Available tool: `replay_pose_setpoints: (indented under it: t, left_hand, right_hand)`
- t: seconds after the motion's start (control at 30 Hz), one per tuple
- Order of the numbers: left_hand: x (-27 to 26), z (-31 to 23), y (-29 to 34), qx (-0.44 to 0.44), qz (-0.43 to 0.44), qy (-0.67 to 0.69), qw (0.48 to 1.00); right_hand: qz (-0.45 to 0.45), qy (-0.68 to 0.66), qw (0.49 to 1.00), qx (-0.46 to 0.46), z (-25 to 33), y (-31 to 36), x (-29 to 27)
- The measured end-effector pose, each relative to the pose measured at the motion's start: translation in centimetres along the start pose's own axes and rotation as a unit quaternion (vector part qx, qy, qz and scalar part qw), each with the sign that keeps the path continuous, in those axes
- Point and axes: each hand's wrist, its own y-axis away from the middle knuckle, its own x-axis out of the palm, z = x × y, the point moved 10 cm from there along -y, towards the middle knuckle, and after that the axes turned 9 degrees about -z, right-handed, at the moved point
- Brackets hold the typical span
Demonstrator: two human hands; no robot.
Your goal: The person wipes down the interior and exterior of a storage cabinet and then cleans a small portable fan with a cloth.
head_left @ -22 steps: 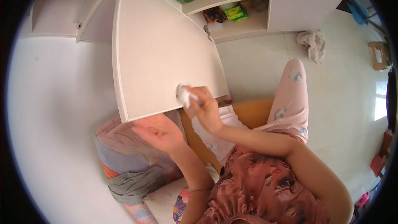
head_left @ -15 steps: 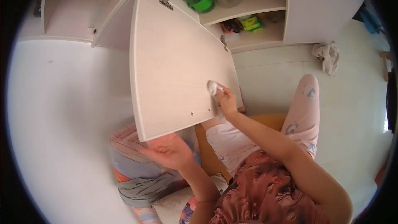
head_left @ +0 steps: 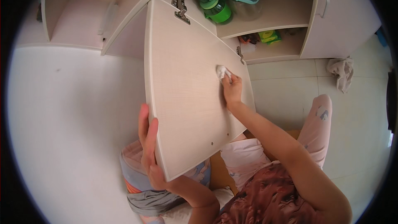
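A pale wood-grain cabinet door (head_left: 190,91) stands swung out on metal hinges (head_left: 181,9), tilted before me. My right hand (head_left: 233,88) is closed on a small bunched white cloth (head_left: 223,72) and presses it to the door's face, in the upper right part of the panel. At the door's left edge, near its lower corner, my left hand (head_left: 152,153) holds the panel, its fingers pointing up along the edge. Part of that hand is hidden behind the door. Two small screw holes (head_left: 212,143) show near the lower edge.
Inside the cabinet stand a green bottle (head_left: 218,13) and a turquoise-lidded jug (head_left: 244,0); a yellow-green packet (head_left: 270,37) lies on the lower shelf. A crumpled beige cloth (head_left: 341,72) lies on the tiled floor at right. Folded bedding (head_left: 145,186) sits at lower left.
My left hand has gone from open beneath the lower corner to holding the door's left edge. My right hand has slid the cloth up the panel, farther from the lower edge. The view has shifted.
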Motion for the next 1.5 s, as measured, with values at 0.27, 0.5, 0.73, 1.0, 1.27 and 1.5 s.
replay_pose_setpoints:
  t: [0.27,0.5,0.73,1.0,1.27,1.5]
  left_hand:
    - [-5.1,1.0,4.4,-0.057,-0.228,-0.137,0.962]
    - [-5.8,0.8,8.3,-0.028,-0.323,-0.171,0.930]
    - [-3.4,-2.2,7.8,0.199,-0.149,-0.315,0.916]
    - [-4.5,-0.4,7.4,0.027,-0.197,-0.223,0.954]
    - [-3.3,-0.9,8.5,0.037,-0.197,-0.129,0.971]
    - [3.6,3.5,8.8,-0.406,-0.170,0.272,0.856]
  right_hand:
    - [0.353,-0.198,0.898,-0.174,19.4,14.6,5.3]
    - [-0.021,-0.024,0.991,0.127,-3.0,-5.3,3.3]
    - [0.254,-0.187,0.907,-0.278,23.0,5.9,11.5]
    - [-0.066,0.055,0.982,0.167,-1.5,-9.4,7.5]
    - [0.153,-0.212,0.965,0.002,18.4,-1.2,15.9]
    - [0.251,-0.135,0.953,-0.106,23.7,2.4,14.4]
